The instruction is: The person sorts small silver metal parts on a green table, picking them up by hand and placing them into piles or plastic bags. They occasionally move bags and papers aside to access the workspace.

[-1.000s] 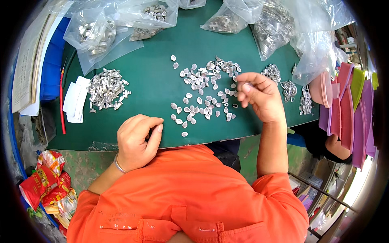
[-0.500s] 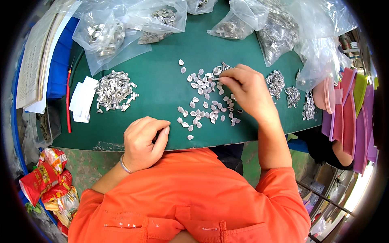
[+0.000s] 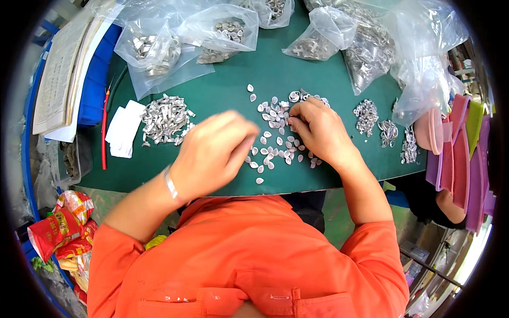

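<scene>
Small teardrop-shaped silver metal pieces point(image 3: 274, 117) lie scattered over the green table in front of me. My right hand point(image 3: 322, 130) rests among them with thumb and forefinger bent together in a pinch; whatever is between the fingertips is too small to make out. Just beyond those fingers sit several ring-like metal parts point(image 3: 295, 96). Blurred by motion, my left hand point(image 3: 217, 146) is above the table, between the teardrop pieces and a heap of bent metal clips point(image 3: 165, 119). Its fingertips are smeared, so its grip does not show.
Clear plastic bags of metal parts point(image 3: 366, 58) line the far side. Small piles of links point(image 3: 366, 116) lie at the right, near hanging pink and purple strips point(image 3: 460, 153). White paper slips point(image 3: 125, 130), a red pen-like tool point(image 3: 105, 132) and a blue bin point(image 3: 98, 79) stand left.
My left hand has lifted from the table's near edge and moved right and forward toward the teardrop pieces. My right hand stays over the pieces, slightly nearer me. The whole view has shifted a little.
</scene>
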Motion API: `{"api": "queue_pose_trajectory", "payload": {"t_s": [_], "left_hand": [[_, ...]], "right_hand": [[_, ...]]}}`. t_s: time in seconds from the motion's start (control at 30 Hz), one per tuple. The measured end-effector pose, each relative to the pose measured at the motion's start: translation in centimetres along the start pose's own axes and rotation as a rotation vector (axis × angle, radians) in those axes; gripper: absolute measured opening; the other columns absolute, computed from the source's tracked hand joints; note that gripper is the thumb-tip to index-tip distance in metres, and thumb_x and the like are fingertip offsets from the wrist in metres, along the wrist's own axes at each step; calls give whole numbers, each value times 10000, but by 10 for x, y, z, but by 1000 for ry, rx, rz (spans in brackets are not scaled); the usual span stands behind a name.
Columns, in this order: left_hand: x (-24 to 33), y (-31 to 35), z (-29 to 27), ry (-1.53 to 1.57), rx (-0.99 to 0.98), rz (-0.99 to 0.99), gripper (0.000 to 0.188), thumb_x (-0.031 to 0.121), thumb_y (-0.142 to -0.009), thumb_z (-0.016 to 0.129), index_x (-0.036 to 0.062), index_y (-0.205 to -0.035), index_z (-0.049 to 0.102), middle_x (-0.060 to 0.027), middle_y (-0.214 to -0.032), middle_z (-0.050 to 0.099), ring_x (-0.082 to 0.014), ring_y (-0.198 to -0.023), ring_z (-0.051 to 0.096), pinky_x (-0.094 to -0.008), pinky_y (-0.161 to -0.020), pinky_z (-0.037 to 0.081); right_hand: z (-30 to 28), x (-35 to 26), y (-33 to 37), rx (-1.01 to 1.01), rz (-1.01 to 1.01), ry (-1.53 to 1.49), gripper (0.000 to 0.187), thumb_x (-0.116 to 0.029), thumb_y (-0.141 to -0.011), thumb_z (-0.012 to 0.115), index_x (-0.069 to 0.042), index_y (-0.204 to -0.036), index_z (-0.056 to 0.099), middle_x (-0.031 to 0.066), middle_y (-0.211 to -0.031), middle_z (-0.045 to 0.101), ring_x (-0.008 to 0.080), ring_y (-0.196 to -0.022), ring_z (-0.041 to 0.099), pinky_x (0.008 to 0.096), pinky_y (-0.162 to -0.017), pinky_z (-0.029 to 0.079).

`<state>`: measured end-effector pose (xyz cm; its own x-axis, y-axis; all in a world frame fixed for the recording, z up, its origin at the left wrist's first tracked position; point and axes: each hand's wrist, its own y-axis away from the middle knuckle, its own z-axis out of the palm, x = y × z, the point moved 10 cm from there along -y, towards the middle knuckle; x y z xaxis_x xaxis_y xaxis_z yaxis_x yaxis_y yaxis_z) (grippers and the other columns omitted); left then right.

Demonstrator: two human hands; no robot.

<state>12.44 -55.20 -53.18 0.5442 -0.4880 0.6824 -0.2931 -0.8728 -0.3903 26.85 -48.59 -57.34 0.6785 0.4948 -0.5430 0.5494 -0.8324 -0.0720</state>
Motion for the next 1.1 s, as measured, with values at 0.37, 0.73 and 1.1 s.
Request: {"api": "queue_pose_trajectory", "payload": {"t_s": [0.37, 0.73, 1.1], "left_hand": [[-44, -52, 48, -174, -84, -31, 134, 71, -752, 701, 32, -840, 607, -104, -832, 567, -310, -779, 584, -391, -682, 477], [-29, -37, 42, -209, -17, 28, 109, 28, -754, 672, 33, -842, 608, -109, -836, 562, -317, -804, 578, -386, -695, 484], [-37, -46, 34, -201, -26, -9, 58, 16, -815, 651, 14, -866, 624, -92, -798, 629, -243, -734, 628, -318, -659, 507]], "right_hand": [[0, 9, -20, 38, 9, 6, 178, -154, -820, 618, -53, -955, 674, 170, -880, 668, 351, -821, 645, 416, -736, 515], [-6, 6, -11, 101, -11, 33, 123, -160, -802, 645, -43, -839, 641, 134, -817, 656, 340, -778, 630, 431, -659, 495], [-8, 56, -14, 85, 310, -1142, 163, -88, -818, 583, 13, -912, 671, 46, -743, 640, 75, -618, 554, 226, -538, 443]]}}
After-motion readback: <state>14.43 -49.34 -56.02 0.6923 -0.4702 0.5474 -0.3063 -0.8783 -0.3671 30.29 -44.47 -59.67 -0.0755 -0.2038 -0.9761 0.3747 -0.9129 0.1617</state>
